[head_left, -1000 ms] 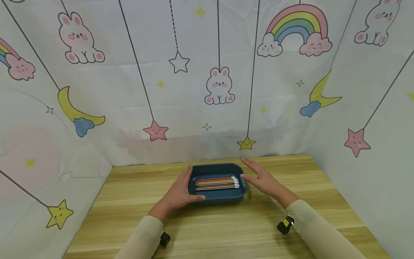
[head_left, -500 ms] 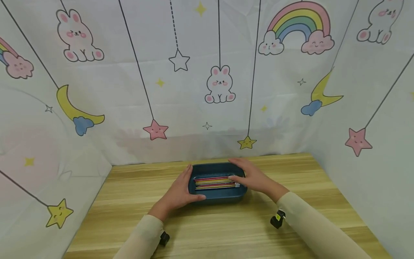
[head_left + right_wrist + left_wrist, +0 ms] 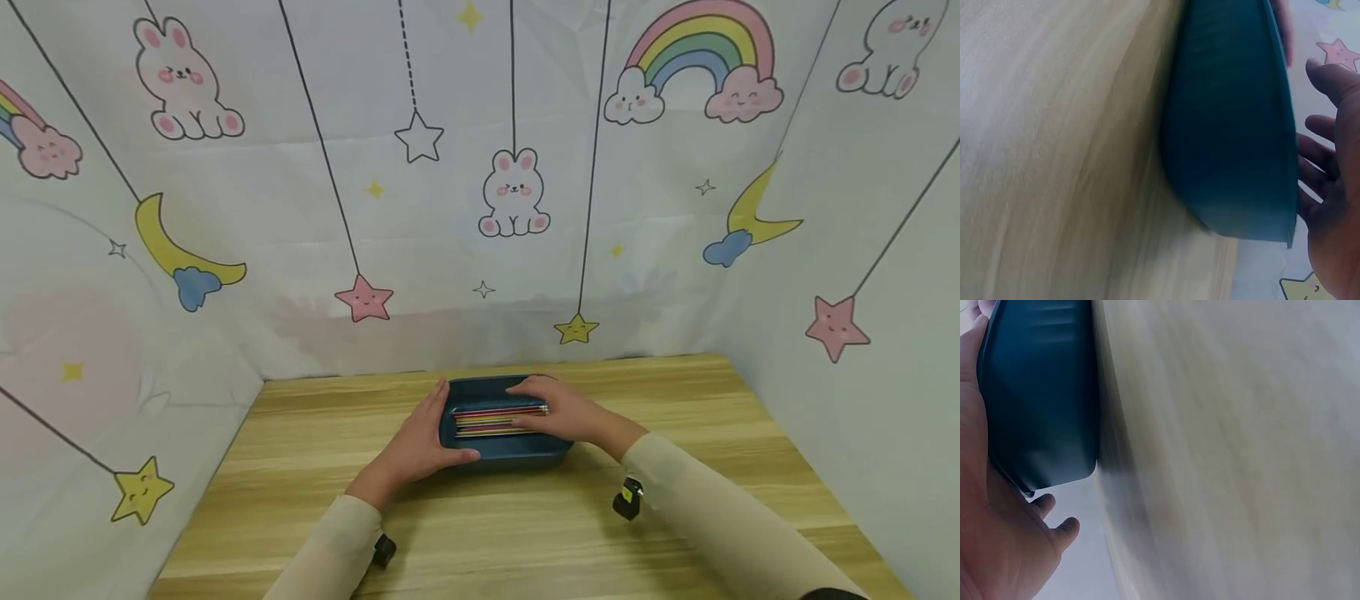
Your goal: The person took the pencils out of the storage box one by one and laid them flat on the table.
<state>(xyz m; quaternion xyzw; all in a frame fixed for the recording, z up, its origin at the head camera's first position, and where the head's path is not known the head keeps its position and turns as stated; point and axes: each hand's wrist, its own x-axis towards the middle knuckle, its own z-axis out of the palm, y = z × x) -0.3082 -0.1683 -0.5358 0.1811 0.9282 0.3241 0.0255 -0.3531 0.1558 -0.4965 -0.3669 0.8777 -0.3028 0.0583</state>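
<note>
A dark blue plastic box point(image 3: 525, 452) sits on the table, long side towards me. Several slim pencils point(image 3: 487, 422), red, yellow and dark striped with silvery ends, lie side by side inside it. My left hand point(image 3: 415, 440) holds the box's left end, thumb over the front rim and fingers at the back left corner. Over the right end reaches my right hand point(image 3: 566, 414), thumb and fingers spread above the pencils' silvery ends, which it partly covers. In the right wrist view, that hand point(image 3: 1335, 181) is beside the box rim with its fingers apart.
The wood-grain table point(image 3: 525, 533) extends around the box. A white cloth backdrop point(image 3: 435, 258) printed with rabbits, stars and rainbows rises behind and at both sides. A small black wrist camera point(image 3: 627, 500) hangs under the right sleeve.
My right hand has moved left, from beside the box's right end to over the pencils. My left hand and the box have stayed in place.
</note>
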